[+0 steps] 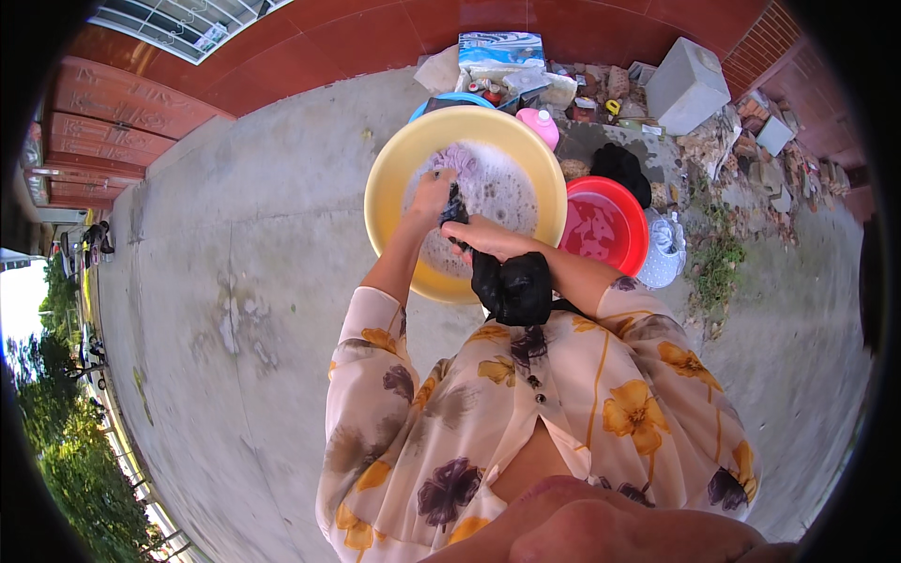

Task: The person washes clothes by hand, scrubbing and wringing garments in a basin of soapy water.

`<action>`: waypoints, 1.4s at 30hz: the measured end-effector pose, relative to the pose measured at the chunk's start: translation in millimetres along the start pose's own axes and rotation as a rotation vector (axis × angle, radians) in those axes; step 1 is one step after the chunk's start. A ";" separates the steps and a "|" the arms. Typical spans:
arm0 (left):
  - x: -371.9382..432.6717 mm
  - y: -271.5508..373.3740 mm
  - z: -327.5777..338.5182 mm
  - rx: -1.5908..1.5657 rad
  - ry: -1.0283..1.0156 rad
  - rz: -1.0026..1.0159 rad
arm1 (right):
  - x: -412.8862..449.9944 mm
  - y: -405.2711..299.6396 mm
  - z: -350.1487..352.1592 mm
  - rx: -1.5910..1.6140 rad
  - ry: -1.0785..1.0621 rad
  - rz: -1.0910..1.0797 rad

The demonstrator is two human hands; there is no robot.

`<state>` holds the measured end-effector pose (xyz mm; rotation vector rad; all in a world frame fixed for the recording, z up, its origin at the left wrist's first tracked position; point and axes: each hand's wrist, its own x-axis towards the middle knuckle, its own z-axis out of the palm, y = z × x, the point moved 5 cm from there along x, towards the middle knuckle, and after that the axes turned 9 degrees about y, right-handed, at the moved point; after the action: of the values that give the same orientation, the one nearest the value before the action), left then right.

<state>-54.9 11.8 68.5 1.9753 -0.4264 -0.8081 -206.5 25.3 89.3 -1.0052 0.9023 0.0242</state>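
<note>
A yellow basin in front of me holds sudsy water. Above it, a wet black cloth is stretched and bunched between both hands. My left hand grips one end over the suds. Closer to my body, my right hand is closed around the middle, and the cloth's loose bulk hangs against my shirt front. Just beyond the left hand, a crumpled lilac cloth lies partly in the foam. Some of the right hand's fingers are hidden by the cloth.
Right of the basin stand a red basin with liquid, a dark cloth heap and a pale dotted item. Behind are a pink jug, a blue basin, a cardboard box, a grey block and brick rubble.
</note>
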 end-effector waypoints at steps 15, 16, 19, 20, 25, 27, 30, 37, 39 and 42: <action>1.4 -2.2 -28.1 0.001 0.272 0.466 | 13.7 -11.3 -11.7 -0.225 -0.008 -0.115; -1.5 -1.5 -27.5 -0.140 0.126 0.266 | -1.1 -32.2 -26.5 -0.203 0.001 -0.144; -62.9 28.9 -15.4 -0.664 -0.148 -0.112 | -13.0 -87.0 -62.6 -0.046 0.107 -0.369; -84.4 37.9 -9.3 -0.622 -0.320 -0.096 | -20.0 -105.6 -65.9 0.010 0.127 -0.430; -155.4 93.4 23.4 -0.744 -0.699 0.144 | -45.9 -177.9 -67.9 0.247 0.236 -0.627; -149.7 108.4 23.8 -0.640 -0.599 0.150 | -69.9 -186.2 -70.6 0.211 0.282 -0.606; -157.1 139.8 19.8 -0.489 -0.423 0.239 | -93.0 -191.4 -97.9 0.110 0.366 -0.721; -152.0 202.0 17.8 -0.459 -0.522 0.410 | -182.3 -177.3 -157.8 -0.401 0.471 -1.251; -160.6 210.9 40.0 -0.350 -0.558 0.422 | -187.8 -173.6 -150.0 -0.506 0.497 -1.293; -181.7 230.0 68.1 -0.198 -0.671 0.557 | -174.7 -164.7 -192.0 -0.277 0.499 -1.231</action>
<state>-227.4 -42.2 309.1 1.2592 -1.1759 -1.0727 -376.4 -144.5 281.1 -1.7311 0.5888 -1.2059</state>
